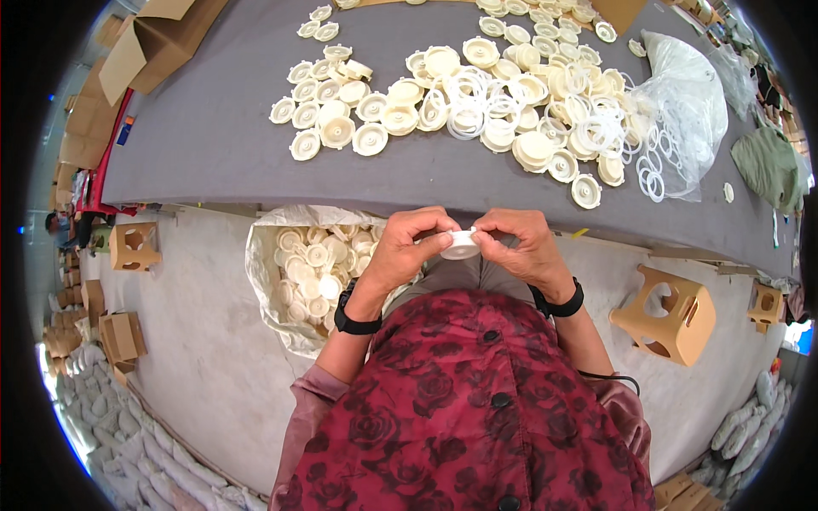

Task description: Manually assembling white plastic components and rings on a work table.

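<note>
Between my two hands, just off the table's front edge, is a white round plastic cap (461,247). My left hand (411,249) pinches its left side with thumb and forefinger. On the opposite side, my right hand (521,247) grips the rim the same way. Whether a ring sits in the cap cannot be made out. Many cream plastic caps (370,139) lie spread over the grey-covered table (221,145), some stacked. Translucent white rings (467,102) are heaped on the caps in front of me. More rings (652,183) lie by a clear plastic bag (694,94) at the right.
An open white sack (258,281) full of caps stands on the floor at my left, below the table edge. Brown plastic stools (669,315) stand at right and left. A cardboard box (162,43) sits at the table's far left, a green cloth (767,166) at its right end.
</note>
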Available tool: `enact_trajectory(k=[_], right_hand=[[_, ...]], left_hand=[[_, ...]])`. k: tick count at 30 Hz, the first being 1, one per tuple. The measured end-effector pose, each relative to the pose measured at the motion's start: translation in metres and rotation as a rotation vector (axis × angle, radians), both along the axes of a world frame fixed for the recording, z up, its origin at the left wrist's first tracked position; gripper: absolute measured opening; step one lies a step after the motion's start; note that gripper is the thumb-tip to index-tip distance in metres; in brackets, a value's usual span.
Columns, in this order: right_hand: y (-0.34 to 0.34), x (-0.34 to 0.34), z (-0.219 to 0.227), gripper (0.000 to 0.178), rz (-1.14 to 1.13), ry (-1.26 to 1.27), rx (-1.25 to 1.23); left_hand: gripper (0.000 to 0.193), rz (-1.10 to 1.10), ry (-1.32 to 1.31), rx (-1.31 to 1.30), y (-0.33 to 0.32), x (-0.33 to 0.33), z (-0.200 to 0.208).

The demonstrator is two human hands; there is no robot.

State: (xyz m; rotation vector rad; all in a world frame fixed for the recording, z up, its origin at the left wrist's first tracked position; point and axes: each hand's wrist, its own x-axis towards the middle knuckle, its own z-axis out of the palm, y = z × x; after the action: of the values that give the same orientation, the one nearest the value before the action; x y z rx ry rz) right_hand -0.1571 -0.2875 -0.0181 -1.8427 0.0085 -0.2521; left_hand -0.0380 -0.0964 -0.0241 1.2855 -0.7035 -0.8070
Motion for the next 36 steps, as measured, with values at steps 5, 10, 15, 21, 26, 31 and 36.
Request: enact_trajectory(k=[5, 10, 15, 21, 26, 31, 36], right_hand=[[0.005, 0.001, -0.003, 0.017, 0.018, 0.114, 0.1], [0.009, -0.002, -0.007, 0.015, 0.071, 0.151, 0.377], [0.011, -0.001, -0.006, 0.016, 0.031, 0.152, 0.604], [0.008, 0.0, -0.026, 0.016, -0.095, 0.139, 0.916], [0.02, 0.005, -0.033, 0.017, -0.212, 0.059, 1.125], [0.029, 0.009, -0.039, 0.019, -0.275, -0.017, 1.226], [0.034, 0.012, -0.042, 0.018, -0.363, -0.043, 1.254]], left_hand=[[0.012, -0.031, -0.285, 0.17, -0.006, 0.005, 0.008], [0.007, -0.236, 0.084, 0.274, -0.001, 0.02, 0.005], [0.015, -0.306, 0.03, 0.206, 0.0, 0.026, -0.001], [0.031, -0.193, 0.288, 0.078, -0.007, 0.013, -0.017], [0.046, 0.058, 0.494, -0.118, -0.02, -0.003, -0.035], [0.049, 0.156, 0.477, -0.196, -0.037, -0.018, -0.029], [0.054, 0.29, 0.442, -0.229, -0.053, -0.033, -0.03]])
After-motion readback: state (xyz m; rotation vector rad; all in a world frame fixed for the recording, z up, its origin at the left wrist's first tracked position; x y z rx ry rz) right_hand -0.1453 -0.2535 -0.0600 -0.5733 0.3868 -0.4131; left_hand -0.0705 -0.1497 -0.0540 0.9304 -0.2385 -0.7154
